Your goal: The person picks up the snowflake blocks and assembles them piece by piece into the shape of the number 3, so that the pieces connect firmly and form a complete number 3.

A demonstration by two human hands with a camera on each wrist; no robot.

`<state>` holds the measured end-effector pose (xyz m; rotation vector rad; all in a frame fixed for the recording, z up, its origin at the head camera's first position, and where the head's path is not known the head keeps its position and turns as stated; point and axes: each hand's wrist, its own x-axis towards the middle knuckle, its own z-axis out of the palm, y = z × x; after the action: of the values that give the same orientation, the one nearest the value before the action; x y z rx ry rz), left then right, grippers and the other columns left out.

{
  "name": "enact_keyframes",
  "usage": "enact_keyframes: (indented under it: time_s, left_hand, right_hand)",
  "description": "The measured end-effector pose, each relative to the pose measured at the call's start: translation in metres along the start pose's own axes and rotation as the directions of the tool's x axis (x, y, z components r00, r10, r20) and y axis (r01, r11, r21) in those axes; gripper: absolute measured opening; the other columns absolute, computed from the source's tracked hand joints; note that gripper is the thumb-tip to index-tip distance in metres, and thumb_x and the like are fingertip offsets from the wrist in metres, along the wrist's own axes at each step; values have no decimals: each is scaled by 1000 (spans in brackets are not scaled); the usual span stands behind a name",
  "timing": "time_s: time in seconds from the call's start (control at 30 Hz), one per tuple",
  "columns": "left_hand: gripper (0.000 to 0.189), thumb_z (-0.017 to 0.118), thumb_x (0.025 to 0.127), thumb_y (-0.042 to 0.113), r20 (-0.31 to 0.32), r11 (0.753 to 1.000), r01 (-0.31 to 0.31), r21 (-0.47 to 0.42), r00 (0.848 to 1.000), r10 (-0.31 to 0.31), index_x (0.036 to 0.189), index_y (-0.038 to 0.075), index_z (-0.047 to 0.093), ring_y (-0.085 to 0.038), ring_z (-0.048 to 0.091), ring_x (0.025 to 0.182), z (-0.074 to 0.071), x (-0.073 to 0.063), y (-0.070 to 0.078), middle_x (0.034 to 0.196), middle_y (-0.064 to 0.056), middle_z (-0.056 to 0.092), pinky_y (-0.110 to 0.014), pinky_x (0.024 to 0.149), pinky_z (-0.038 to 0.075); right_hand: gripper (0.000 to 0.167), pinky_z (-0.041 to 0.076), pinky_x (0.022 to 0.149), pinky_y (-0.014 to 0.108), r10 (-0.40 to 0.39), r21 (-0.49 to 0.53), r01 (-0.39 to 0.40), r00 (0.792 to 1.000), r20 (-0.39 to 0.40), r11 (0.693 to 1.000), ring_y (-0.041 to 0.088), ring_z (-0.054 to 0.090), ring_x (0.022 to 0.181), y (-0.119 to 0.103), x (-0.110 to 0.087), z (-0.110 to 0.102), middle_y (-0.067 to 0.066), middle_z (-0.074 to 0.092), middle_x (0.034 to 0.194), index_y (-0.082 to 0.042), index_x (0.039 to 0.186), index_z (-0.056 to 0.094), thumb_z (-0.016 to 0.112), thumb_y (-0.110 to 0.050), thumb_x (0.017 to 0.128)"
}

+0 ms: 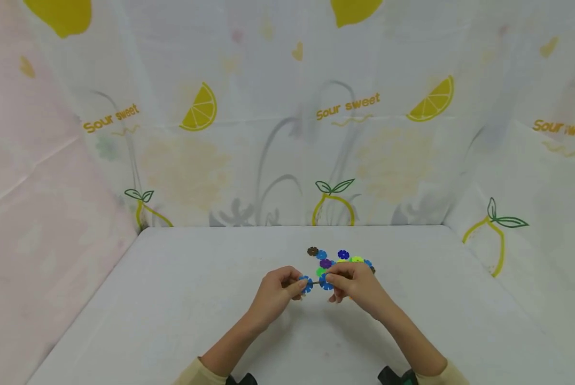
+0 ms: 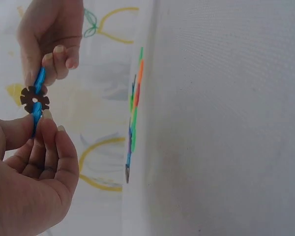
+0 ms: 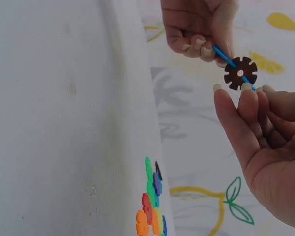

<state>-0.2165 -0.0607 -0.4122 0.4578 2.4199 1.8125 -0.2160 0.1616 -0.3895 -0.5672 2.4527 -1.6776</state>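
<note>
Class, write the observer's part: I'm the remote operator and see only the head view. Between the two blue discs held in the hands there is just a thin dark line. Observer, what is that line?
Observer: It is a brown slotted disc; the right wrist view shows its flat face, which you see edge-on.
Operator: Is its middle solid?
Observer: No, both wrist views show a round hole through the centre.
Operator: Which colour among the coloured discs lying beyond the hands can't I make out?
Observer: Red: the right wrist view shows a red piece in that group.
</note>
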Motion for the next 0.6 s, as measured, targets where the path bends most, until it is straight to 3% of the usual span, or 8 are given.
enact_keyframes:
  time_s: [0.13,0.27,0.43,0.6]
  left_hand:
    - [19,64,97,23,7,999,2,-41,1000,-2,99,4,67,-13,64,75,-2,1,0,86,-9,70,-25,75,56]
    - [20,63,98,22,1,997,13,-82,1000,-13,101,2,66,-13,64,75,-2,2,-1,88,-11,69,-26,76,57]
    - [23,63,98,23,18,991,46,-128,999,-44,102,1,67,-13,64,77,-1,3,-1,90,-12,70,-28,78,58]
    - [26,65,96,26,60,992,62,-112,997,-55,102,1,69,-12,64,77,0,4,-3,91,-13,72,-29,81,58]
  right_hand:
    - [28,62,71,35,10,112,-16,998,54,994,27,72,68,4,2,-6,7,62,74,9,99,65,63,-19,98]
    - [29,62,73,35,14,158,-27,996,83,987,17,70,68,6,3,-9,6,64,76,11,98,61,63,-18,97]
    - [33,62,74,34,14,181,-25,998,64,983,14,69,69,6,3,-7,5,64,77,14,97,58,63,-18,97]
    - [37,62,72,34,16,190,-18,1000,8,982,14,67,65,10,4,-5,5,62,73,16,93,56,64,-20,97]
